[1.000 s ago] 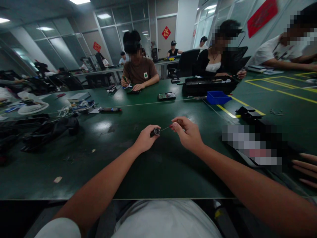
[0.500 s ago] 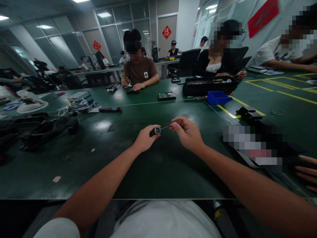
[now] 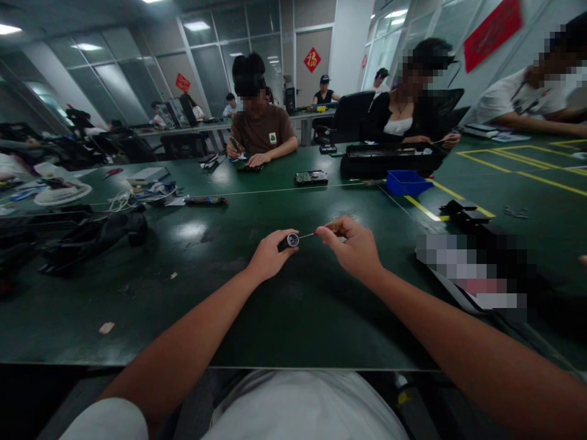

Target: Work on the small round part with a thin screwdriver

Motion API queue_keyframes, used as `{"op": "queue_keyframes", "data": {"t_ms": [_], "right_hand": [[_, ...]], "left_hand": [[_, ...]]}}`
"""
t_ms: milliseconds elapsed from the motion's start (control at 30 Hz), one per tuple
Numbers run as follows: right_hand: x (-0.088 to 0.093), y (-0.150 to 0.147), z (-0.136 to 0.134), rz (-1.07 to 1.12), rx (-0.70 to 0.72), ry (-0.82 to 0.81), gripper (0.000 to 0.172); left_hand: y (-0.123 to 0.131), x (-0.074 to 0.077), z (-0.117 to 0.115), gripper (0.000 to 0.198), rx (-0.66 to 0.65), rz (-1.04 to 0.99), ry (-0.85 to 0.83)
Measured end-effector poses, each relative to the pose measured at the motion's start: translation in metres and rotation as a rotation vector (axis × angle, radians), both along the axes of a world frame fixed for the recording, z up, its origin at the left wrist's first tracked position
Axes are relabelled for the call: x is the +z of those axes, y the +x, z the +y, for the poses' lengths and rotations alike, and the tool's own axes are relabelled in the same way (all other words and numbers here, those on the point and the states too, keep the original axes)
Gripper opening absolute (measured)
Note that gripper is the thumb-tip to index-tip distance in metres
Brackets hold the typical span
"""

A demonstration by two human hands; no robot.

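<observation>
Over the middle of the green table (image 3: 293, 318), my left hand (image 3: 270, 253) is closed around a small black cylindrical part (image 3: 291, 241) with a silvery round end. That end faces me and to the right. My right hand (image 3: 351, 244) is closed on the handle of a screwdriver (image 3: 308, 235). Its thin metal shaft points left and reaches the rim of the cylindrical part; whether the tip sits inside cannot be made out. Fingers hide most of the handle, though a bit of red shows at its front.
Black bags or covers (image 3: 96, 241) lie at the left, near a pen-like tool (image 3: 205, 200). Ahead are a circuit-board device (image 3: 311, 178), a blue tray (image 3: 407, 183) and a long black casing (image 3: 389, 160). A blurred pale item (image 3: 472, 275) lies right. Co-workers sit across the table.
The other person's hand at the right edge has drawn almost out of view. My right fingers have shifted slightly on the screwdriver handle; my left hand holds nearly the same pose.
</observation>
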State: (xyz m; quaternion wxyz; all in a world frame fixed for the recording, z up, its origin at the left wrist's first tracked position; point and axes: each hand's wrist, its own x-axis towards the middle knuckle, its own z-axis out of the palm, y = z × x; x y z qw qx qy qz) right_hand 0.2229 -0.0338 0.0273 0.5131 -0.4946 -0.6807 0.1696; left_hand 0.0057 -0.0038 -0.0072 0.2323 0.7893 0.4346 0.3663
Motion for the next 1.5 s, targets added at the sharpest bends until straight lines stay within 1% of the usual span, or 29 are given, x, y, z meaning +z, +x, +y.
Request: {"op": "queue_keyframes", "data": {"t_ms": [67,133,267,333,400,533,567,667,800,900,1033,1133,1233,1300,1400,1500], "right_hand": [[0.002,0.001,-0.001,-0.05,-0.043,0.006,0.035],[0.002,0.002,-0.001,-0.063,-0.04,0.018,0.035],[-0.001,0.002,0.0,-0.042,0.099,0.022,0.017],[-0.001,0.002,0.0,-0.043,0.16,0.015,0.016],[0.0,0.002,0.0,-0.072,0.177,0.009,0.017],[0.003,0.001,-0.001,-0.127,0.092,-0.029,0.03],[0.003,0.001,-0.002,-0.13,0.071,-0.033,0.032],[0.003,-0.001,-0.003,-0.13,0.066,-0.012,0.025],[0.002,-0.001,-0.004,-0.139,0.112,-0.015,0.027],[0.002,-0.001,-0.004,-0.16,0.075,-0.02,0.03],[-0.003,-0.001,-0.001,-0.082,0.032,-0.007,0.025],[-0.008,0.0,0.003,0.015,0.068,-0.001,0.021],[-0.008,0.001,0.005,0.041,0.128,-0.04,0.021],[-0.006,0.002,0.004,-0.003,0.114,-0.06,0.024],[-0.004,0.001,0.001,-0.066,0.055,-0.026,0.029],[-0.007,-0.001,0.002,0.032,0.06,-0.017,0.023]], "left_hand": [[0.0,0.001,0.0,0.036,0.001,0.02,0.014],[-0.001,0.001,-0.001,0.036,-0.006,0.039,0.028],[-0.001,0.002,-0.002,0.036,-0.017,0.058,0.051],[-0.001,0.003,-0.002,0.037,-0.016,0.067,0.054],[-0.001,0.004,-0.003,0.036,-0.009,0.078,0.05],[0.0,0.004,-0.003,0.036,0.003,0.083,0.044],[0.0,0.004,-0.003,0.036,0.001,0.085,0.049],[0.0,0.004,-0.002,0.036,0.002,0.092,0.063],[0.0,0.004,-0.002,0.037,0.005,0.096,0.067],[0.002,0.005,-0.002,0.036,-0.007,0.1,0.06],[0.003,0.004,-0.002,0.037,-0.006,0.094,0.058],[0.002,0.004,-0.002,0.037,0.011,0.087,0.06],[0.001,0.003,-0.001,0.036,0.017,0.09,0.059],[0.001,0.003,-0.001,0.037,0.015,0.095,0.057],[0.002,0.003,-0.001,0.036,0.015,0.097,0.049],[0.002,0.004,-0.001,0.037,0.02,0.09,0.04]]}}
